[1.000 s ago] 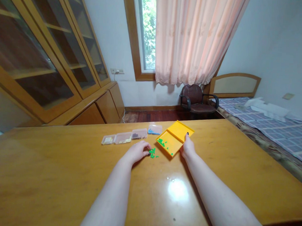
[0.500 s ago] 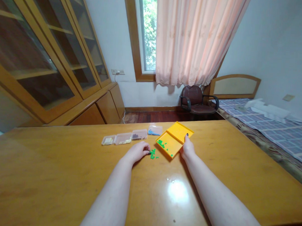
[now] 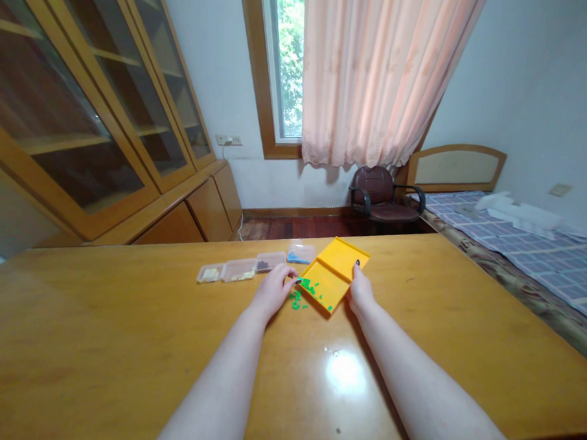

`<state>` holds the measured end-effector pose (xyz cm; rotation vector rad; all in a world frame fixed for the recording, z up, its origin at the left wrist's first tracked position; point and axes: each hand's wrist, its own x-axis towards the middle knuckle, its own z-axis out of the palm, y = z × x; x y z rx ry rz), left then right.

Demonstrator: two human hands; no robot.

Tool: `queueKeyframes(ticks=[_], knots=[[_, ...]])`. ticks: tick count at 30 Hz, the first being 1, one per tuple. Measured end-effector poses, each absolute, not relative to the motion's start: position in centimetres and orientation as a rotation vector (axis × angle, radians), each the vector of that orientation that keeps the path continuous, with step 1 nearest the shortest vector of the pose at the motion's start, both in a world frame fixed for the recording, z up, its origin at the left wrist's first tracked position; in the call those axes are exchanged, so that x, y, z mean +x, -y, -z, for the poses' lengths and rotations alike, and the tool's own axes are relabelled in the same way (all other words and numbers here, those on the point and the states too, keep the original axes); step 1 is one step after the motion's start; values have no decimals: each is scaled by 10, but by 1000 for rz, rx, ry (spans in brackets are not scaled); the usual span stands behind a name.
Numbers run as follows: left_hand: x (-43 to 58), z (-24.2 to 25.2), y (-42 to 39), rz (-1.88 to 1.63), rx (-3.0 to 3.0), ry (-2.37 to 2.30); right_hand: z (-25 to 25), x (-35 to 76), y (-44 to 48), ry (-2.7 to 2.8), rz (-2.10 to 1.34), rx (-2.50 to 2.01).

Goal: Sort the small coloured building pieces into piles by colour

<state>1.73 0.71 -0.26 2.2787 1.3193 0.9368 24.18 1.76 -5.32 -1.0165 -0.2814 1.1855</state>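
Note:
My right hand point(image 3: 361, 294) grips the right side of an open yellow plastic box point(image 3: 344, 257), thumb over the rim near the hinge. Small green pieces point(image 3: 309, 286) lie in the box's nearer half, mostly toward its left corner. At that corner is my left hand point(image 3: 274, 289), thumb and fingertips pinched together. Whatever is between those fingertips is too small to make out. Just below the left fingertips, a loose heap of similar green pieces point(image 3: 296, 302) rests on the wooden table point(image 3: 137, 343).
Behind my left hand runs a row of clear plastic boxes: one with pale pieces point(image 3: 210, 274), another with pale pieces point(image 3: 239, 270), one with dark pieces point(image 3: 271, 262), and one with blue pieces point(image 3: 301, 253). A chair point(image 3: 379, 192) stands beyond the table's far edge.
My left hand has moved up and right from the loose green heap to the box's left corner. The yellow box has shifted slightly left and nearer with my right hand.

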Motion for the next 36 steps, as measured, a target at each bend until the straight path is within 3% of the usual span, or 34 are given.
queueKeyframes(ticks=[10,17,36], knots=[[20,8,-7,-687,2409,-1490,46,245,-18,188,-1197,-981],[20,13,-6,-462,2531,-1357,43,246,-18,182,-1204,-907],[12,17,-14,-350,2416,-1700,41,246,-16,148,-1212,-957]])
